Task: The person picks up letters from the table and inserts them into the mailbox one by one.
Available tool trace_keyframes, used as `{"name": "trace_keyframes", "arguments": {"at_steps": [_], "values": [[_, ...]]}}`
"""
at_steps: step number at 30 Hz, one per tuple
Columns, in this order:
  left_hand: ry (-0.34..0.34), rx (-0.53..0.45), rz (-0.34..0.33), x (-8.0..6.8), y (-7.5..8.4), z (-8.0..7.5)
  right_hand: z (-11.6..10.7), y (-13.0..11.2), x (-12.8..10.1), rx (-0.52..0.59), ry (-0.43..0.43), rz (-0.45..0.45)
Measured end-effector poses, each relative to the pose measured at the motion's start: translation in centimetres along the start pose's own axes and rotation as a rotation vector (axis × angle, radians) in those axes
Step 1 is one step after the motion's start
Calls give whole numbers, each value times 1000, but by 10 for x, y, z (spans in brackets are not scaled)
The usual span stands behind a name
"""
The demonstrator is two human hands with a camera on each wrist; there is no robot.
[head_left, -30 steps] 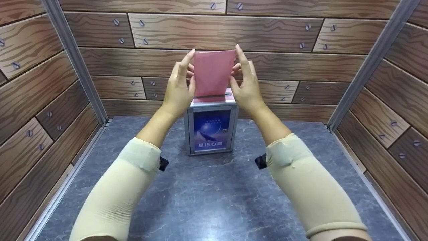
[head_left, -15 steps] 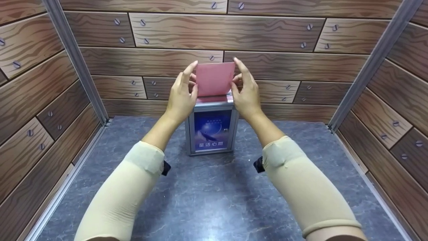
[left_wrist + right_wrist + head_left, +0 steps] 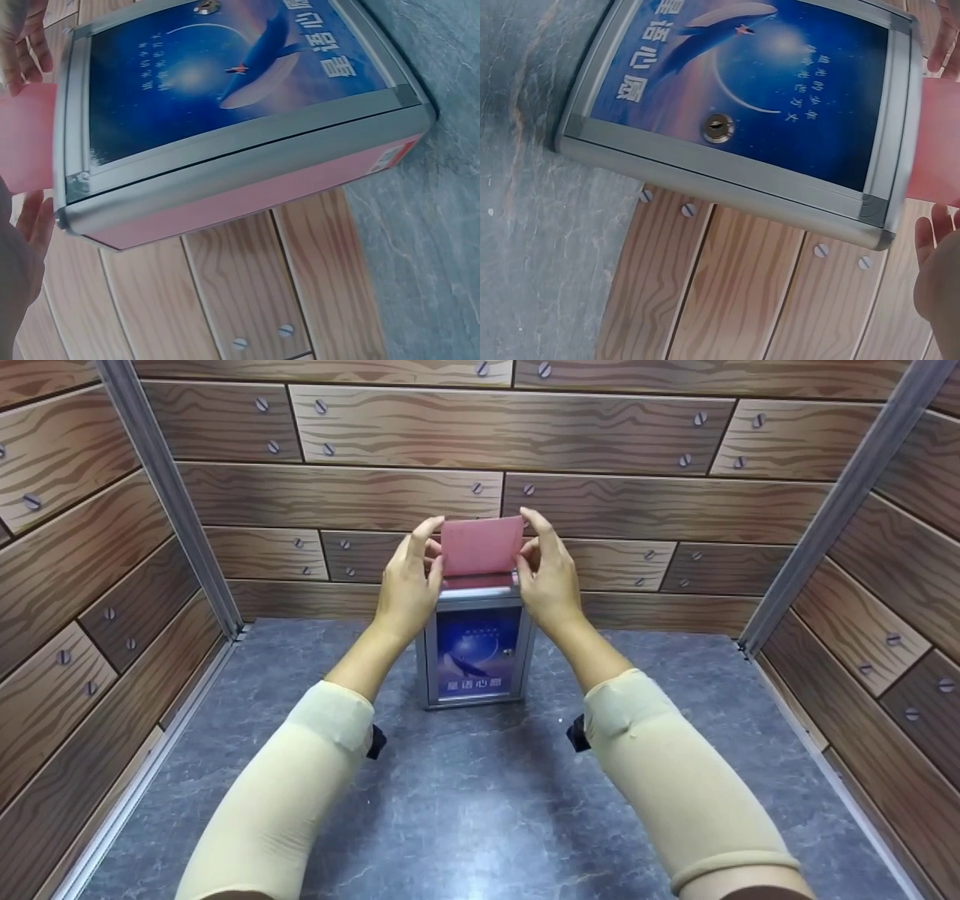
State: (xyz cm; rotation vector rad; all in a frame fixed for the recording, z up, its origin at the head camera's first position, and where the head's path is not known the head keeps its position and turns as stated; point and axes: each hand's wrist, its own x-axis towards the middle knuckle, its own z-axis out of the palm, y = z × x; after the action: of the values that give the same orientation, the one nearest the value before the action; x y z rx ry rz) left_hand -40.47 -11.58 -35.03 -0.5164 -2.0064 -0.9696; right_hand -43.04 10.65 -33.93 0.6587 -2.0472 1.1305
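A: That pink paper card [image 3: 481, 545] looks matt and smooth, thin enough to go a bit see-through at the edge in the left wrist view.

B: Yep. The small box with the brushed silver metal frame [image 3: 475, 651] has a glossy blue whale poster front [image 3: 757, 82], and you can see glare on it. Pinkish smooth side panel too.

A: The grey marble-look bench [image 3: 465, 802] has a slight sheen. Those wood-grain walls [image 3: 390, 431] look like flat printed panels, and the beige sleeves [image 3: 277, 802] are soft matt cloth.

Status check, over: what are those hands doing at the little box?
Left hand and right hand pinch pink card by its side edges. Card upright, lower edge at box top slot. Nothing in the way.
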Motion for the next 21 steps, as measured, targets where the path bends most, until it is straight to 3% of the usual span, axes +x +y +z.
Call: {"name": "trace_keyframes", "arguments": {"at_steps": [8, 21], "values": [[-11, 64, 9, -5, -9, 6, 7, 10, -2, -33, -14, 40], [-73, 198, -137, -9, -16, 12, 16, 22, -7, -126, -24, 109]]}}
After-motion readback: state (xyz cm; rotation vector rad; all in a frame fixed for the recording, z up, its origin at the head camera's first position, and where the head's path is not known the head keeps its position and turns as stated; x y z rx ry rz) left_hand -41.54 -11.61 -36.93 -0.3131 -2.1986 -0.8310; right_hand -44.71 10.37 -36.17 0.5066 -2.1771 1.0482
